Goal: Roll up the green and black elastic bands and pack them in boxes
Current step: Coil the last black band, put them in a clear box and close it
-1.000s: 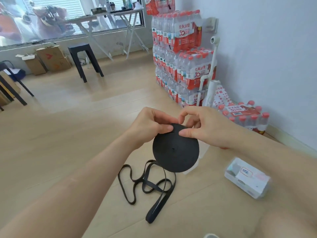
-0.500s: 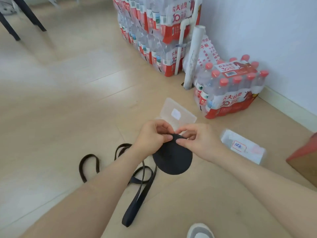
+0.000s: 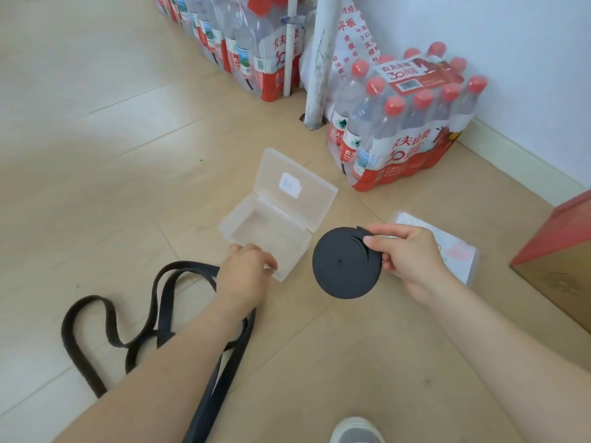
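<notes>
While the right hand (image 3: 412,263) pinches the black roll (image 3: 347,262) by its rim, in the air just right of the open clear box (image 3: 265,233), keep the thumb on the loose outer end so the coils don't spring. The left hand (image 3: 246,273) is at the box's near wall, apart from the right; can't tell if it grips. Steady the box and lay the roll flat inside. The box looks empty, lid (image 3: 297,187) hinged back. Second box (image 3: 454,254) is shut, contents unclear. Unrolled black band (image 3: 208,407) lies on the floor.
</notes>
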A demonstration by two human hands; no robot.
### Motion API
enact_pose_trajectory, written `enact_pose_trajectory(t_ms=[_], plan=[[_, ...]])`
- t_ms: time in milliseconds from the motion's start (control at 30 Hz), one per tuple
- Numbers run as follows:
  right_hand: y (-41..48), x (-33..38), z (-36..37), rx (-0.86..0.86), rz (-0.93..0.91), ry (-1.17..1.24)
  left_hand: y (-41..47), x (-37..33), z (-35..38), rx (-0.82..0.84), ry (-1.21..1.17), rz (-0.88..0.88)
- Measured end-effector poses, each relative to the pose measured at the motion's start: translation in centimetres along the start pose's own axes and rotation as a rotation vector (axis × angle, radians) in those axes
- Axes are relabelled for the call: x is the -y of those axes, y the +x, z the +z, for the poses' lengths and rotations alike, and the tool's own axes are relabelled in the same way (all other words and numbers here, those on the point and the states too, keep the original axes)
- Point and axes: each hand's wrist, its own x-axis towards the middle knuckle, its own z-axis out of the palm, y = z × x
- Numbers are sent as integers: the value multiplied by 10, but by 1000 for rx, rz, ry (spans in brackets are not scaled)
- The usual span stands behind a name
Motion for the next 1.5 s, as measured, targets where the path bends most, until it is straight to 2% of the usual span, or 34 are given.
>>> enact_pose_trajectory(t_ms=[167,233,400,433,533,567,667,800,867,967,1033,1133,1267,1400,1500], plan=[[-8,-4,-12,24,-16,79,-28,-49,25,63,53,75],[-7,-3,-19,24,-16,133,-49,-67,37,92,-4,75],[-14,-12,-29,120,83,306,-86,-92,31,142,-648,-110],[-17,-17,-29,135,118,334,-91,-88,27,100,-616,-92],[-21,-32,-25,145,208,405,-89,-54,25,-158,-222,22],[-21,-36,-25,140,229,419,-83,-43,24,-137,-125,25],[-22,-46,-26,126,269,443,-71,-28,26,84,36,-39],[-21,-59,-28,120,311,481,-89,-50,36,181,219,-13],[-21,-65,-27,131,333,498,-102,-56,40,188,111,-33],[-22,-74,-24,140,364,501,-113,-51,32,125,-353,-129],[-22,-78,-21,135,389,487,-120,-51,26,49,-598,-32],[-22,-80,-15,140,429,430,-122,-62,28,40,-540,146],[-22,-82,-9,115,451,313,-107,-69,34,3,-424,138],[-13,-77,-1,55,284,-134,-104,-74,32,62,-333,71],[-1,-72,6,105,123,-515,-100,-82,27,88,-284,-3]])
